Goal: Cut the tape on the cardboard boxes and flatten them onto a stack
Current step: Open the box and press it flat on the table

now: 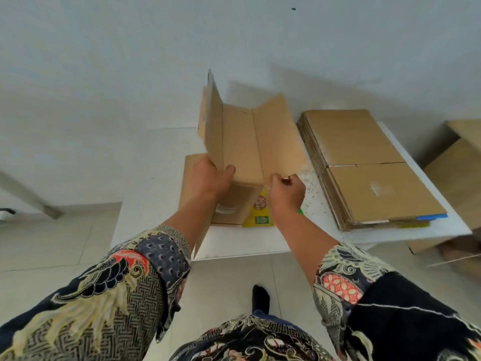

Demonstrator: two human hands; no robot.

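Both hands grip the near edge of the opened cardboard box [250, 136], left hand [208, 178] and right hand [286, 194], above the table [234, 246]; it appears light, stiff, best held by its edges.

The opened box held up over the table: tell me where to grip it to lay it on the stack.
Grip the opened box by its near bottom edge, one hand at each lower corner, coming from below. Its panels stand nearly upright and fan open, so that edge is the one within reach. The stack lies to its right.
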